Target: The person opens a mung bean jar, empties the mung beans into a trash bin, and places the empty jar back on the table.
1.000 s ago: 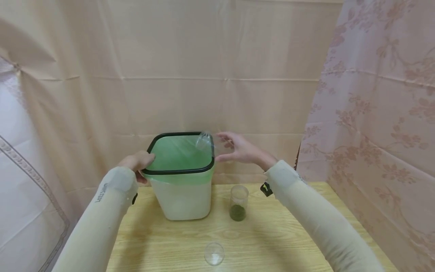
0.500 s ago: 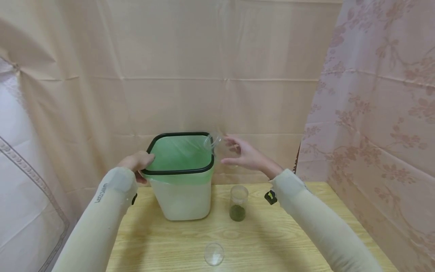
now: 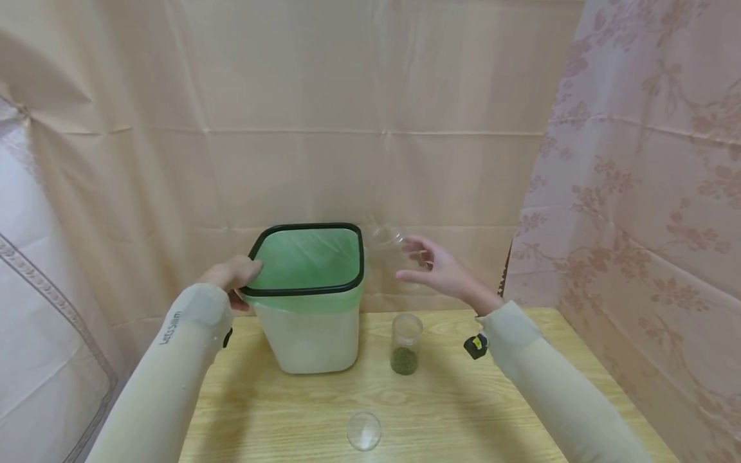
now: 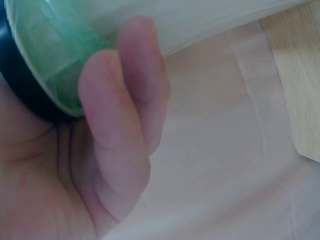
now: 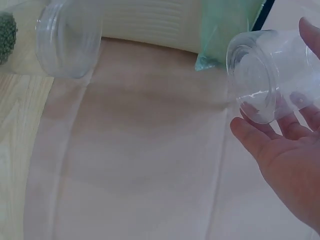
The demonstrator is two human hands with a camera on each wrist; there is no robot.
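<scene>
Clear jar (image 5: 277,60) is in our R hand (image 3: 441,270), fingers & thumb curled round it, held tilted up in the air just R of the bin (image 3: 312,341). Our L hand (image 3: 233,276) grips the bin's black rim (image 3: 301,292), w/ green liner (image 3: 307,257) inside. On the desk (image 3: 289,411) we've a 2nd jar (image 3: 407,333) w/ green granules (image 3: 404,362), plus a clear disc (image 3: 364,431) nearer us.
</scene>
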